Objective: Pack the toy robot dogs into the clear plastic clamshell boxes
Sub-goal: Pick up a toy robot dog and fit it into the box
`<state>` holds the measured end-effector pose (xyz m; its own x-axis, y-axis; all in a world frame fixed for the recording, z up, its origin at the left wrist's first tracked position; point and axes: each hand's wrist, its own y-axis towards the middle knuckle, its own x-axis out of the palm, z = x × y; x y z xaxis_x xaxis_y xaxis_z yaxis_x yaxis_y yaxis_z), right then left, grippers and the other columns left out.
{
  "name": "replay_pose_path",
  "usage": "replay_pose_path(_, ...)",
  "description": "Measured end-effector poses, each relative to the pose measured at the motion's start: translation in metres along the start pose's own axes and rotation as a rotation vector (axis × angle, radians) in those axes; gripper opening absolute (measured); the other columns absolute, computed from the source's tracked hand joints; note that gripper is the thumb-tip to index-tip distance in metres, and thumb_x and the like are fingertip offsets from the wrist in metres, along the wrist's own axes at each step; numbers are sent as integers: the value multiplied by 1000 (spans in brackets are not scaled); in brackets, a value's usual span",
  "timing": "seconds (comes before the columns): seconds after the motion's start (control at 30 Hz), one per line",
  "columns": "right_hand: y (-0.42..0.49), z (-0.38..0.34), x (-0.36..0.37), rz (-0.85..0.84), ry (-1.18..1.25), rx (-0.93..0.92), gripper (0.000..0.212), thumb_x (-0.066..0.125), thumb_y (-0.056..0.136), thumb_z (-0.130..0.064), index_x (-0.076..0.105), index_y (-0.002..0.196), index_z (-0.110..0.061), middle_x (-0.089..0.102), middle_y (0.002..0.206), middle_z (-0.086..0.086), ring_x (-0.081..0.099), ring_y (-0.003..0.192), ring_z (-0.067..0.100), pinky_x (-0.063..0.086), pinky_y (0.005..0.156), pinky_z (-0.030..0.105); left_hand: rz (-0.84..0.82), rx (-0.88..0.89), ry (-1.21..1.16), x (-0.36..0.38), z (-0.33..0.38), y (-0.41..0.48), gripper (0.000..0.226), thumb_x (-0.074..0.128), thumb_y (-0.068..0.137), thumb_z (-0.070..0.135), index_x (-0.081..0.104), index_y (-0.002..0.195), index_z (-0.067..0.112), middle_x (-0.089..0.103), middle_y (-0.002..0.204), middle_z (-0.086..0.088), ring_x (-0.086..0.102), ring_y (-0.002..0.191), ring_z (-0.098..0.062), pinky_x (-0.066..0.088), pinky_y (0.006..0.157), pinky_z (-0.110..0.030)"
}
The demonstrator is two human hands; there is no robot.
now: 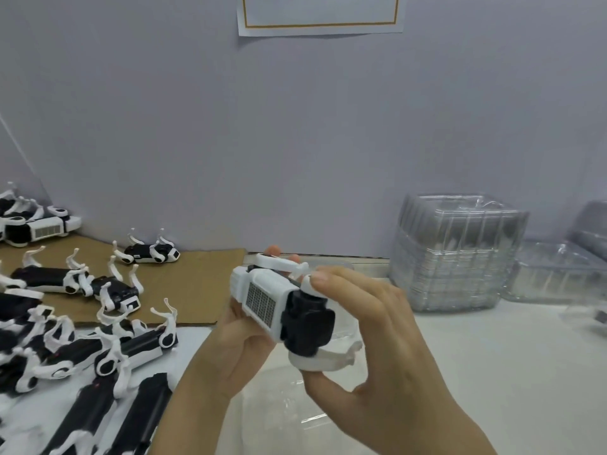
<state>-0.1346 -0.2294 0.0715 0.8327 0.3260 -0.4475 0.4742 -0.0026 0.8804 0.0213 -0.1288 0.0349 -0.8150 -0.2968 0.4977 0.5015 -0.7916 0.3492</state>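
Loose dogs (108, 339) lie at left on cardboard (197, 290) and table (460, 372). The left hand (230, 349) grips one dog (279, 307) from beneath, above a clear box (295, 405), while the right hand (387, 356) pinches its folded legs between thumb and fingers. A box stack (456, 254) stands at right.

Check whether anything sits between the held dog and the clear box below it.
Nothing visible does. The left hand and right hand hold the toy dog above the clear box on the table, nothing between them. The box shows faintly; whether its lid is open I cannot tell.
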Motion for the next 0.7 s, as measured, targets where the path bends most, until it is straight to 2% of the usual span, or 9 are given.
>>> replay_pose_path(0.07, -2, 6, 0, -41, 90, 100, 76, 73, 70, -28, 37, 136, -30, 48, 133, -19, 51, 122, 3, 45, 94, 28, -17, 42, 75, -7, 0, 2, 82, 91, 56, 12, 59, 130, 25, 65, 123, -8, 62, 111, -24, 53, 94, -39)
replay_pose_path(0.17, -6, 21, 0, -95, 296, 399, 69, 73, 69, -43, 40, 130, -47, 57, 123, -26, 58, 112, 4, 42, 89, 12, 8, 90, 196, -11, 4, 2, 65, 87, 58, 16, 67, 118, 30, 68, 117, -4, 64, 109, -21, 53, 94, -37)
replay_pose_path(0.3, -14, 40, 10, -134, 537, 660, 55, 72, 70, -52, 48, 118, -62, 53, 120, -37, 57, 108, -5, 49, 75, 10, 266, 3, 574, -4, 9, 2, 59, 85, 47, 37, 66, 99, 17, 70, 88, -10, 69, 76, -24, 57, 73, -43)
replay_pose_path(0.37, -19, 46, 15, -163, 483, 626, 55, 78, 78, -39, 49, 120, -62, 49, 122, -37, 49, 114, -11, 46, 81, 7, 402, -95, 720, 6, 7, 0, 68, 85, 39, 55, 64, 93, 19, 69, 77, -5, 67, 63, -20, 57, 59, -37)
replay_pose_path(0.47, -24, 51, 21, -263, 240, 450, 55, 79, 80, -25, 53, 117, -57, 54, 117, -29, 52, 113, -4, 40, 89, 10, 460, -141, 895, 17, -1, -5, 77, 79, 32, 75, 61, 86, 23, 66, 65, 10, 64, 57, -8, 47, 48, -23)
replay_pose_path(0.53, -26, 54, 24, -230, 235, 422, 49, 75, 85, -25, 54, 120, -51, 59, 110, -27, 57, 105, -2, 42, 85, 11, 415, -114, 922, 13, 3, -7, 76, 73, 31, 85, 64, 85, 32, 69, 72, 15, 66, 66, -2, 51, 57, -27)
replay_pose_path(0.6, -29, 60, 25, -116, 305, 482, 46, 70, 88, -21, 56, 122, -48, 62, 108, -26, 60, 102, 2, 47, 83, 15, 261, -82, 989, 2, 6, -13, 79, 62, 34, 94, 60, 105, 58, 66, 107, 28, 60, 103, 8, 46, 83, -19)
replay_pose_path(0.63, -31, 64, 26, -84, 367, 543, 48, 69, 89, -16, 56, 123, -48, 62, 109, -24, 61, 103, 6, 51, 84, 22, 179, -97, 1039, -6, 4, -19, 89, 61, 34, 95, 47, 118, 68, 52, 127, 37, 45, 121, 15, 39, 93, -17)
replay_pose_path(0.7, -34, 70, 28, -100, 453, 624, 56, 66, 91, -8, 54, 122, -54, 62, 110, -24, 64, 102, 12, 55, 85, 39, 84, -199, 1121, -21, -7, -38, 118, 71, 30, 88, 19, 134, 72, 15, 146, 45, 11, 135, 22, 24, 107, -20)
